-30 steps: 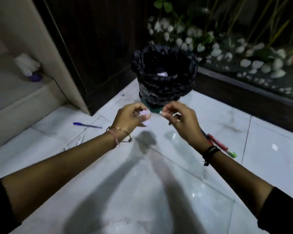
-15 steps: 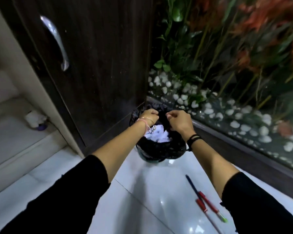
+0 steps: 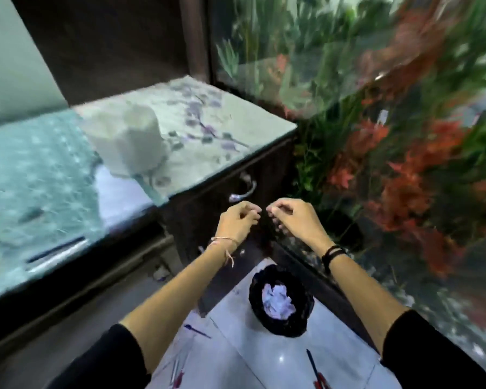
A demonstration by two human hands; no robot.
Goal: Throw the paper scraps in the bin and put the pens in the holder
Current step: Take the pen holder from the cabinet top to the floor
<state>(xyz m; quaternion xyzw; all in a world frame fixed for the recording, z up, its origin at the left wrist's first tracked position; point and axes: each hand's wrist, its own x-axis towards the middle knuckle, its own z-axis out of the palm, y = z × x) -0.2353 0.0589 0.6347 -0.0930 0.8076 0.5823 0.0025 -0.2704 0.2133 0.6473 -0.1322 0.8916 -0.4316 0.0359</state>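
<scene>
Both hands are raised in front of the dark cabinet point(image 3: 208, 209), close to each other but not touching. The left hand point(image 3: 237, 220) has its fingers curled inward, and I cannot tell if it holds anything. The right hand point(image 3: 291, 219) is also loosely curled, and whether something is pinched in it is not clear because of the blur. Below the hands, the bin point(image 3: 281, 301) with a black bag stands on the white floor point(image 3: 264, 360), and crumpled paper scraps point(image 3: 277, 301) lie inside it. A blue pen point(image 3: 197, 331) lies on the floor to the left of the bin, and a dark pen point(image 3: 312, 363) lies nearer the bottom edge. A white holder point(image 3: 132, 141) stands on the cabinet top point(image 3: 236, 127).
</scene>
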